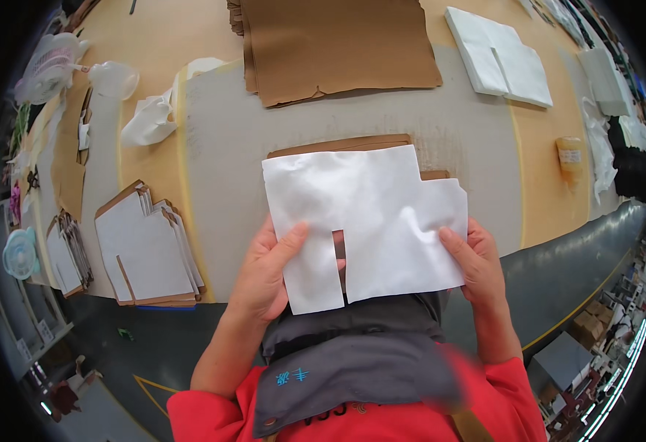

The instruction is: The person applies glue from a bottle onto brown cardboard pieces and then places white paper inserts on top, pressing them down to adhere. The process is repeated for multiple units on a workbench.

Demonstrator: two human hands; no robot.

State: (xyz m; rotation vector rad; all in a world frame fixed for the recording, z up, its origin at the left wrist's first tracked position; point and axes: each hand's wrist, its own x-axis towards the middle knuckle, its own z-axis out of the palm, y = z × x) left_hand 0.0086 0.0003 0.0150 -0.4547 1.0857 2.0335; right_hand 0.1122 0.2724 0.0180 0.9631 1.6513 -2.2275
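I hold a white sheet at the table's near edge, partly over my lap. A narrow slot is cut into its lower side and a step into its upper right corner. My left hand grips its left side, thumb on top and fingers underneath. On the right side my right hand pinches it the same way, and the sheet wrinkles by that thumb. Brown card shows past the sheet's upper edge; whether I hold it too is hidden. Fingertips and brown show through the slot.
A big stack of brown card lies ahead, with a stack of white sheets to its right. Piles of white-and-brown cut pieces sit at left, beside a crumpled white bag. A yellowish wrapped item stands at right.
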